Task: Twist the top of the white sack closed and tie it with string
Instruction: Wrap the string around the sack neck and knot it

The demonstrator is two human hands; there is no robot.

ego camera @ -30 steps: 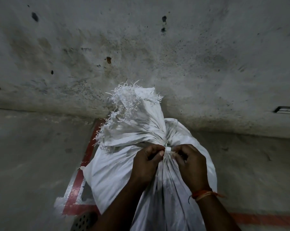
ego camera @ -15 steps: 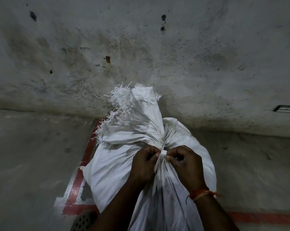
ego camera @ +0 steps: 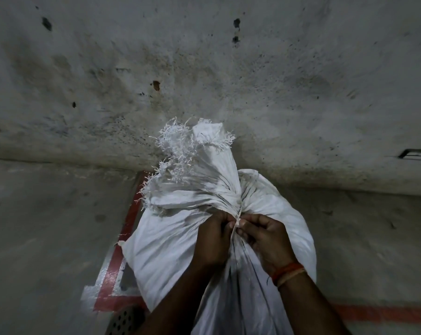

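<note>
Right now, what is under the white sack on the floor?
The white sack stands on grey concrete floor, over a corner of red and white painted lines. A perforated metal drain cover shows at its base. Whatever lies directly beneath is covered.

Legible text: none. White sack [ego camera: 180,243]: woven cloth plain, no print, brand or number on visible faces. Wall [ego camera: 204,68]: stains and dark marks only, no lettering. Floor [ego camera: 47,238]: red painted line with white edging [ego camera: 115,264], plain marking, no characters. Wrist thread on right arm [ego camera: 288,274]: red-orange, no writing.
</note>
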